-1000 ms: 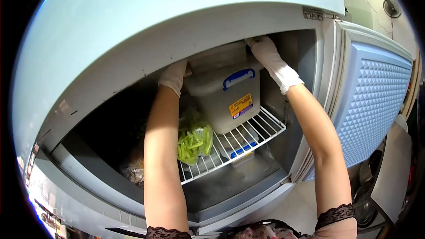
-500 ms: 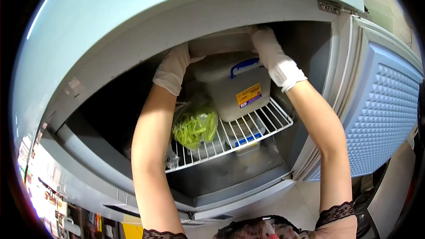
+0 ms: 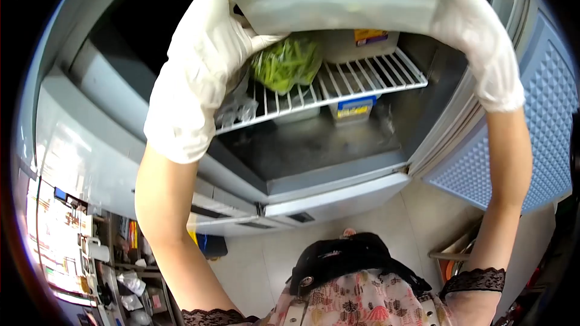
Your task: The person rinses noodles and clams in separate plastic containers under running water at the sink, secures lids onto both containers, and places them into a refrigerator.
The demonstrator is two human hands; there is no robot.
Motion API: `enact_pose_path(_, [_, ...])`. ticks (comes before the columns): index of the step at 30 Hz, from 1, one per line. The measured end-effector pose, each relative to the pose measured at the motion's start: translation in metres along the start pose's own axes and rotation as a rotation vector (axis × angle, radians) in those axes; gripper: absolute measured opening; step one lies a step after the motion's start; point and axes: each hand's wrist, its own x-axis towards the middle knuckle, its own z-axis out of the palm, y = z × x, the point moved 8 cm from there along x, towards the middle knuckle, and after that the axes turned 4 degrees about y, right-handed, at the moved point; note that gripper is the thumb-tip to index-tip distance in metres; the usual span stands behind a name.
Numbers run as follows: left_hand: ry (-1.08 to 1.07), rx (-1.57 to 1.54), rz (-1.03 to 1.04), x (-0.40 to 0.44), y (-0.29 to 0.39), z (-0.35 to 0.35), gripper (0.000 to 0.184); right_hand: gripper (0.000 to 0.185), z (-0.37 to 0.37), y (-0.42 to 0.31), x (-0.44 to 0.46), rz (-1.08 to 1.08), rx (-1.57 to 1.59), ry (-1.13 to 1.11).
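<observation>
A long, pale, translucent lidded container [image 3: 341,1] is held up between both gloved hands, close to the camera. My left hand [image 3: 208,48] in a white glove grips its left end, thumb under the bottom edge. Around the right end is my right hand [image 3: 474,30], its fingertips partly cut off by the frame's top. Behind and below the container, a bag of green vegetables [image 3: 287,65] lies on the white wire shelf [image 3: 350,79] of the fridge. A larger bin [image 3: 344,48] with an orange label stands there, mostly hidden.
Below the shelf sits a small blue-trimmed container [image 3: 353,110]. The fridge door [image 3: 544,115], with its blue textured inner panel, stands open at the right. Cluttered shelves [image 3: 130,265] are at the lower left. A metal drawer or rack [image 3: 456,253] is at the lower right.
Both hands have drawn the pale container out from the top of the bin toward the camera. The view has tilted lower, and the fridge interior appears higher in the frame.
</observation>
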Motion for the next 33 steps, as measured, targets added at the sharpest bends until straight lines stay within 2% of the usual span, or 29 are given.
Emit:
enact_pose_path(2, [0.104, 0.034, 0.095, -0.038, -0.010, -0.009, 0.031, 0.043, -0.020, 0.015, -0.025, -0.023, -0.174, 0.199])
enact_pose_path(4, [0.046, 0.063, 0.039, -0.072, -0.030, -0.017, 0.033, 0.041, -0.005, 0.036, -0.068, 0.021, -0.150, 0.154])
enact_pose_path(5, [0.075, 0.058, 0.019, -0.095, -0.040, -0.021, 0.042, 0.044, -0.008, 0.041, -0.093, -0.048, -0.276, 0.264])
enact_pose_path(6, [0.103, 0.053, 0.000, -0.117, -0.051, -0.024, 0.052, 0.050, -0.022, 0.059, -0.107, 0.112, -0.199, 0.268])
enact_pose_path(8, [0.084, 0.055, -0.127, -0.153, -0.078, -0.032, 0.056, 0.051, -0.026, 0.087, -0.151, 0.116, -0.285, 0.260])
enact_pose_path(11, [0.009, 0.178, -0.198, -0.206, -0.115, -0.075, 0.045, 0.039, -0.019, 0.132, -0.203, 0.324, -0.235, 0.411])
enact_pose_path(12, [-0.009, 0.236, -0.210, -0.223, -0.119, -0.092, 0.039, 0.046, -0.027, 0.153, -0.215, 0.426, -0.191, 0.454])
enact_pose_path(14, [0.363, 0.831, 0.277, -0.253, -0.103, -0.158, 0.032, 0.051, -0.050, 0.196, -0.235, 0.470, -0.113, 0.428])
enact_pose_path(16, [0.915, 0.913, 0.588, -0.284, -0.102, -0.219, 0.031, 0.052, -0.071, 0.236, -0.258, 0.516, -0.041, 0.441])
enact_pose_path(18, [1.150, 0.718, 0.535, -0.301, -0.125, -0.272, 0.028, 0.059, -0.090, 0.271, -0.271, 0.487, -0.020, 0.467])
enact_pose_path(19, [1.061, 0.617, 0.427, -0.295, -0.139, -0.287, 0.027, 0.059, -0.097, 0.286, -0.274, 0.486, -0.022, 0.460])
enact_pose_path(20, [0.984, 0.629, 0.313, -0.284, -0.143, -0.279, 0.034, 0.059, -0.103, 0.294, -0.275, 0.415, -0.019, 0.458])
enact_pose_path(24, [1.114, 0.524, 0.297, -0.265, -0.183, -0.298, 0.051, 0.057, -0.132, 0.324, -0.264, 0.299, -0.010, 0.448])
enact_pose_path(26, [0.973, 0.395, 0.192, -0.257, -0.187, -0.304, 0.052, 0.057, -0.142, 0.335, -0.250, 0.336, 0.003, 0.431])
enact_pose_path(27, [0.982, 0.398, 0.192, -0.258, -0.185, -0.299, 0.052, 0.055, -0.142, 0.339, -0.240, 0.344, 0.028, 0.408])
enact_pose_path(30, [1.242, 0.581, 0.316, -0.281, -0.174, -0.278, 0.050, 0.052, -0.144, 0.357, -0.203, 0.355, 0.053, 0.371])
enact_pose_path(32, [1.337, 0.824, 0.440, -0.327, -0.178, -0.276, 0.045, 0.051, -0.146, 0.380, -0.176, 0.383, 0.051, 0.340])
enact_pose_path(33, [1.360, 0.681, 0.461, -0.352, -0.181, -0.276, 0.042, 0.047, -0.151, 0.395, -0.161, 0.392, 0.045, 0.367])
